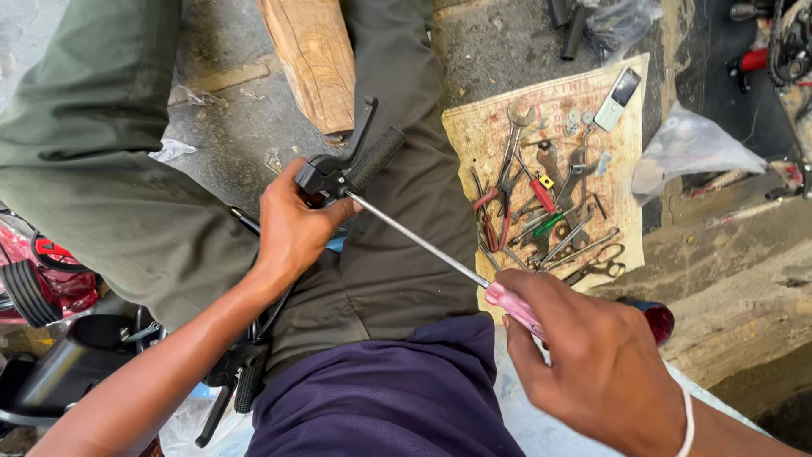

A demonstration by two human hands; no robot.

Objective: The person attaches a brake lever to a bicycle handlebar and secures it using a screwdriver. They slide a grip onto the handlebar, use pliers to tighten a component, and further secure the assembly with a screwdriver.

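My left hand [292, 227] grips a black handlebar piece [351, 165] with a ribbed rubber grip and a brake lever that sticks up. My right hand [592, 364] holds a long screwdriver [423, 245] by its pink handle. The steel shaft runs up and left, and its tip meets the black housing beside my left thumb. Both hands work above my lap, over olive trousers and a purple shirt.
A cardboard sheet [626, 135] on the ground to the right carries several wrenches, pliers, scissors and a small phone [619, 97]. A wooden block [313, 59] lies ahead. A second black grip with lever [241, 381] hangs by my left forearm. Red and black vehicle parts [38, 288] sit at left.
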